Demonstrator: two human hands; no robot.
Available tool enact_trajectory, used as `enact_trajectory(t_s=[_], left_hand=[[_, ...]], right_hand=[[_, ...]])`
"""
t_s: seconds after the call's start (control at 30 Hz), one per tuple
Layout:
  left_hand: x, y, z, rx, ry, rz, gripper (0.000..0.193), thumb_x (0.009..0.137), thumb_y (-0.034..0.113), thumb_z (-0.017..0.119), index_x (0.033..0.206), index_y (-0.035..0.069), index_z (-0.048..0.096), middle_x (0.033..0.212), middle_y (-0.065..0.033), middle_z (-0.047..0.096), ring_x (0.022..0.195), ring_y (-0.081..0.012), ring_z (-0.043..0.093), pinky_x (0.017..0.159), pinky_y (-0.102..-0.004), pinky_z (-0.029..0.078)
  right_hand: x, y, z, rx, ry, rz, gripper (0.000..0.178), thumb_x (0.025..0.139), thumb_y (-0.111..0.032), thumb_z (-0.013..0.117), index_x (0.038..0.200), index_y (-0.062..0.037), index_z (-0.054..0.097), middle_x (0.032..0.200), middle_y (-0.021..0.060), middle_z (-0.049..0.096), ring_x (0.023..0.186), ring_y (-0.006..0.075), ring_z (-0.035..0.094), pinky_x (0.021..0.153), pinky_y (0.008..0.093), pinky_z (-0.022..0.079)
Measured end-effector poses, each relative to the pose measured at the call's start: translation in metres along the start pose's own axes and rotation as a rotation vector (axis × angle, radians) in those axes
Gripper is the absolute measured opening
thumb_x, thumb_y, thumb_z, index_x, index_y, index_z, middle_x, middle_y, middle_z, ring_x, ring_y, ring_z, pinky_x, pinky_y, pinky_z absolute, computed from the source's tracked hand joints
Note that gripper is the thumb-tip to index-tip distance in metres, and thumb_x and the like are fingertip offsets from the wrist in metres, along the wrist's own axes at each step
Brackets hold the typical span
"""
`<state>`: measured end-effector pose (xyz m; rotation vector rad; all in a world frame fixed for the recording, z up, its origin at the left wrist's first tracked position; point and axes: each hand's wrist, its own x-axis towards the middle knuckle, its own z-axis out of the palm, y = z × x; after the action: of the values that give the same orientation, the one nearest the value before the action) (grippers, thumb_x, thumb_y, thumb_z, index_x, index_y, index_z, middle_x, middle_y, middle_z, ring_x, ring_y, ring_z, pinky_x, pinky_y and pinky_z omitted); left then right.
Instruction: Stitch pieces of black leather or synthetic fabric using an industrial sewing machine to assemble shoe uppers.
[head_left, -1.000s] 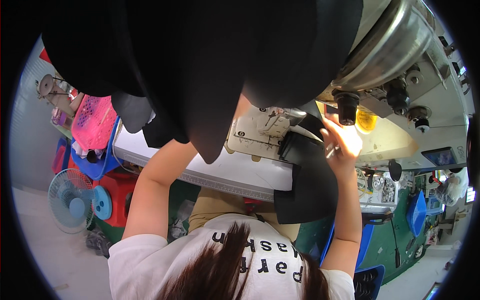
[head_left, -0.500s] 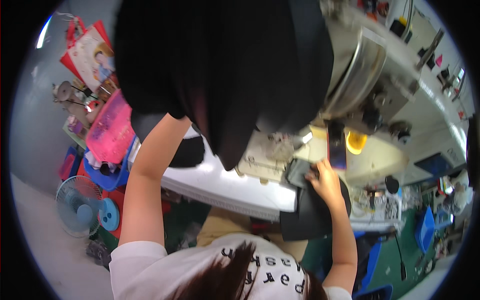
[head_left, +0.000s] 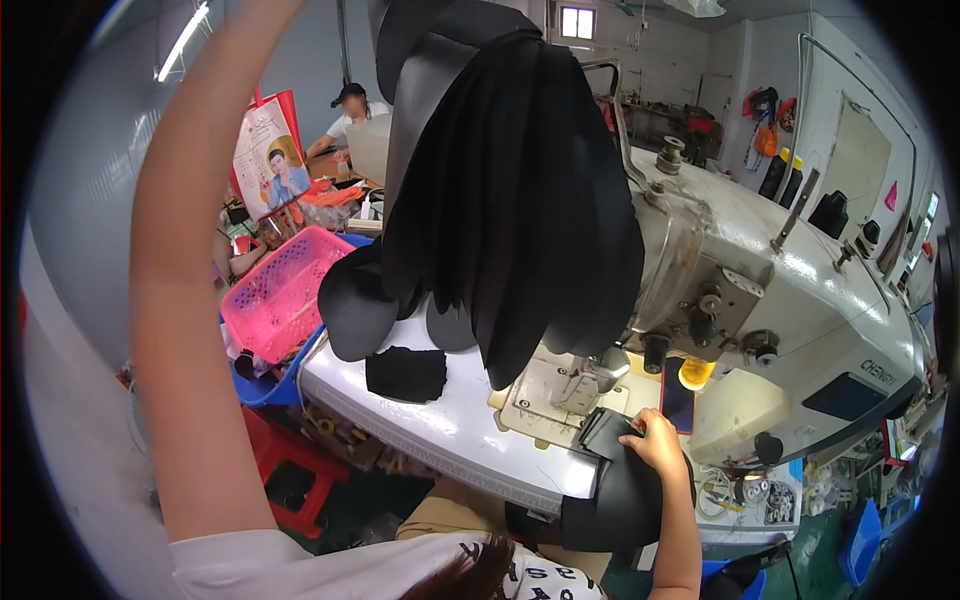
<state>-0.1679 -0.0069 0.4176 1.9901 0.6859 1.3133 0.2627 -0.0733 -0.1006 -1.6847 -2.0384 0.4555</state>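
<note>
My right hand [head_left: 656,442] is closed on the upper edge of a black sheet piece [head_left: 622,500], leather or fabric. This piece lies partly folded at the front of the sewing machine [head_left: 745,235] and drapes over the table's edge, close to the presser foot [head_left: 590,385]. My left arm [head_left: 180,270] reaches up and leaves the picture at the top, so the left hand is out of sight. A large bundle of black pieces [head_left: 520,190] hangs in front of the machine head. A small black piece [head_left: 406,374] lies on the white table [head_left: 470,430].
A pink plastic basket [head_left: 262,315] sits on a blue tub [head_left: 285,380] at the left. Below it is a red stool [head_left: 300,465]. Behind stands a red-edged printed bag [head_left: 270,165], with another person [head_left: 352,112] farther back. A blue bin [head_left: 860,540] is at the far right.
My view has tilted up, showing more of the room. My left arm has swung up, its hand no longer behind the black bundle. My right hand keeps hold of the black piece.
</note>
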Motion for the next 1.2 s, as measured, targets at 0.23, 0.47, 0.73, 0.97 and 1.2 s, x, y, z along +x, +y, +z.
enact_trajectory(t_s=[0.23, 0.47, 0.73, 0.97, 1.2], left_hand=[[-0.007, -0.025, 0.043, 0.078, -0.673, -0.265, 0.027, 0.086, 0.027, 0.06, 0.097, 0.002, 0.063, 0.091, -0.0085, 0.066, 0.081, -0.0191, 0.062, 0.077, -0.0324, 0.049], [-0.065, -0.061, 0.034, 0.642, 0.365, 0.003, 0.034, 0.086, 0.037, 0.06, 0.093, 0.004, 0.064, 0.091, -0.0053, 0.063, 0.079, -0.0148, 0.058, 0.071, -0.0273, 0.046], [-0.259, -0.306, 0.069, 0.98, -0.531, -0.476, 0.027, 0.067, 0.02, 0.074, 0.087, 0.004, 0.065, 0.09, -0.0132, 0.059, 0.088, -0.0267, 0.059, 0.077, -0.0359, 0.046], [-0.351, -0.351, 0.093, 1.034, -0.382, -0.225, 0.033, 0.064, 0.007, 0.073, 0.094, 0.004, 0.061, 0.091, -0.0109, 0.054, 0.092, -0.0295, 0.053, 0.079, -0.0365, 0.046], [-0.352, -0.356, 0.106, 1.057, -0.192, 0.064, 0.025, 0.062, 0.003, 0.071, 0.076, 0.005, 0.051, 0.082, -0.0106, 0.051, 0.081, -0.0298, 0.051, 0.072, -0.0371, 0.043]], right_hand=[[-0.003, 0.009, 0.002, 0.002, -0.062, 0.034, 0.036, 0.059, -0.017, 0.081, 0.077, -0.0005, 0.056, 0.084, 0.0145, 0.06, 0.081, 0.0321, 0.06, 0.07, 0.0387, 0.047], [-0.015, -0.012, -0.001, -0.081, 0.144, -0.051, 0.02, 0.065, -0.003, 0.07, 0.077, -0.0021, 0.054, 0.078, 0.0154, 0.06, 0.076, 0.0357, 0.059, 0.064, 0.0426, 0.046], [-0.044, -0.015, -0.017, -0.01, 0.288, -0.107, 0.013, 0.069, 0.007, 0.058, 0.078, -0.0004, 0.054, 0.075, 0.0159, 0.06, 0.068, 0.032, 0.06, 0.061, 0.0369, 0.047], [-0.059, -0.042, -0.082, 0.144, 0.356, -0.117, 0.003, 0.082, 0.0, 0.059, 0.082, 0.001, 0.056, 0.069, -0.0006, 0.05, 0.063, 0.0057, 0.043, 0.058, 0.0201, 0.036], [-0.04, -0.055, -0.088, 0.119, 0.452, -0.178, 0.005, 0.083, -0.001, 0.06, 0.085, 0.0037, 0.061, 0.074, 0.0033, 0.058, 0.068, 0.0091, 0.052, 0.064, 0.0217, 0.042]])
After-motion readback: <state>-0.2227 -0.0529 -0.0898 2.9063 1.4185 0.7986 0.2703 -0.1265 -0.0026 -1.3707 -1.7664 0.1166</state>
